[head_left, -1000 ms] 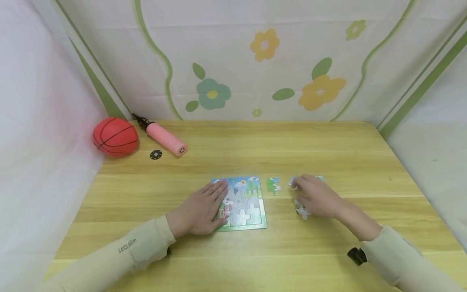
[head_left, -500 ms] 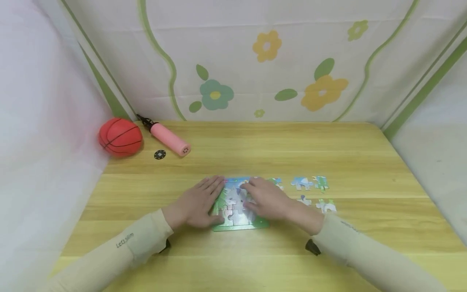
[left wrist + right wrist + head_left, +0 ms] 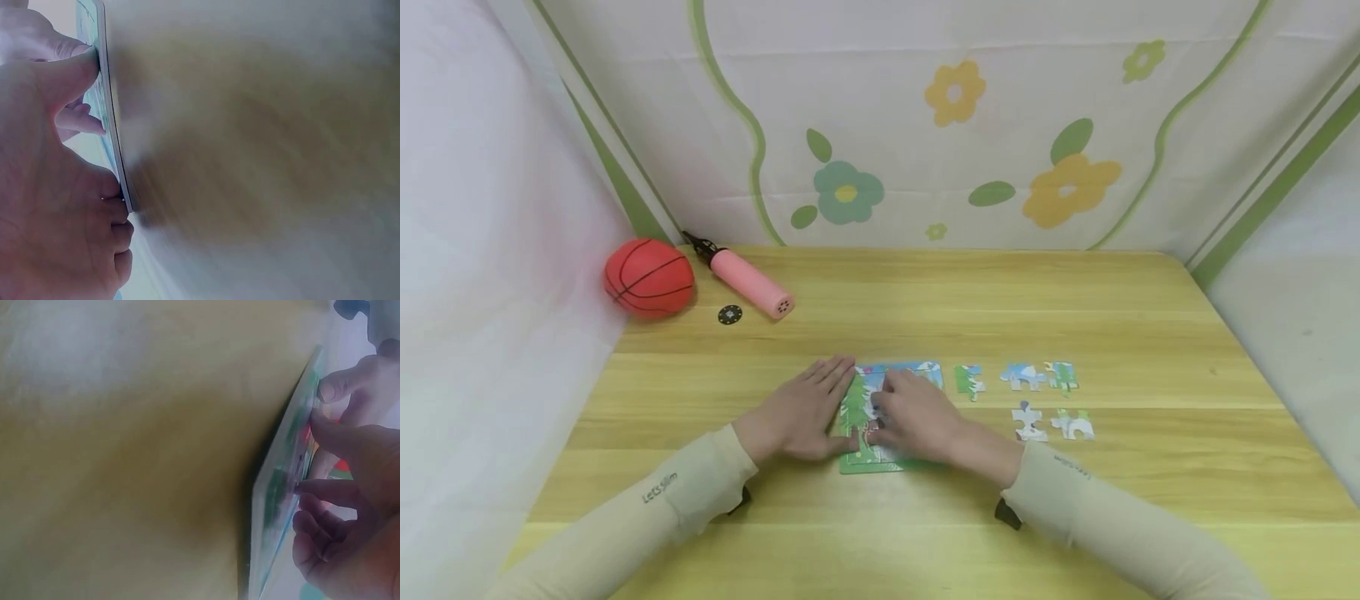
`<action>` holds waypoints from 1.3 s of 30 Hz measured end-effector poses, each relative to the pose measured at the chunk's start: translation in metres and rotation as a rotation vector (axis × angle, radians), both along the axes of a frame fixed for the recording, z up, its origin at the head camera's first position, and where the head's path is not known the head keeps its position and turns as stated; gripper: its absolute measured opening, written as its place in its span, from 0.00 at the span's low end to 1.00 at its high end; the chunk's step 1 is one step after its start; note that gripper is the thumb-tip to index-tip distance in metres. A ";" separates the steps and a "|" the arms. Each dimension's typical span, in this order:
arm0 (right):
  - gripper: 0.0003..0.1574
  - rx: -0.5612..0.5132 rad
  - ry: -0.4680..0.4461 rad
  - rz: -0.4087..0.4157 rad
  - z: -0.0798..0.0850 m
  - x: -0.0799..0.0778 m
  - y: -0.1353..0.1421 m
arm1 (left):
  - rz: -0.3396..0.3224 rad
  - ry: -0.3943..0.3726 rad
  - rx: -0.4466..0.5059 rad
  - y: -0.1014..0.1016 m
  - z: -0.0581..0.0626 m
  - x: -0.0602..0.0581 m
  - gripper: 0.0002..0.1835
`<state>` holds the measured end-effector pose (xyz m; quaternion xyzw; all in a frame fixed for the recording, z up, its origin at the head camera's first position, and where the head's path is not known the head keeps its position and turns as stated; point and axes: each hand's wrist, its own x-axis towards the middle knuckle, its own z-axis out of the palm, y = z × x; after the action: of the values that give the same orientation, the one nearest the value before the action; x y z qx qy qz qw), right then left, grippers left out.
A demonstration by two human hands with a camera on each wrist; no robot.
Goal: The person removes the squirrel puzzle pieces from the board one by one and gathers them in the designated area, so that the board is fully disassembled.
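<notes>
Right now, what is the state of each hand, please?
Left hand: open, touching the edge of the puzzle board.
Right hand: fingers bent over the puzzle board; whether they pinch anything cannot be told.

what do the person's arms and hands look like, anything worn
The left hand and right hand are ungloved. The left sleeve and right sleeve are long and pale beige, each with dark lettering: the left seems to read "Letsslim", the right is too blurred. A black object shows below each cuff.
</notes>
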<state>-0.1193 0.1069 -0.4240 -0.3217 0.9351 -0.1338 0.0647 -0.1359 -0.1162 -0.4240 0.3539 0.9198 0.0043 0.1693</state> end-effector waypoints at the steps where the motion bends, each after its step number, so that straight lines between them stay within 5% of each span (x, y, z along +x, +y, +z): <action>1: 0.27 -0.007 -0.004 -0.010 0.000 0.000 0.000 | 0.000 0.004 -0.007 0.000 0.000 0.000 0.58; 17: 0.30 -0.051 0.019 -0.070 0.003 0.000 -0.005 | -0.004 0.018 -0.034 0.006 0.003 -0.002 0.58; 27: 0.07 -0.166 -0.156 -0.020 0.006 0.000 -0.008 | 0.019 -0.003 -0.032 0.005 0.002 0.000 0.58; 39: 0.08 -0.230 -0.227 0.043 0.009 0.001 -0.005 | 0.022 -0.003 -0.029 0.005 0.000 -0.001 0.59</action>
<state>-0.1180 0.1014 -0.4153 -0.3296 0.8932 -0.2742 0.1355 -0.1369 -0.1116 -0.4239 0.3412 0.9234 -0.0065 0.1757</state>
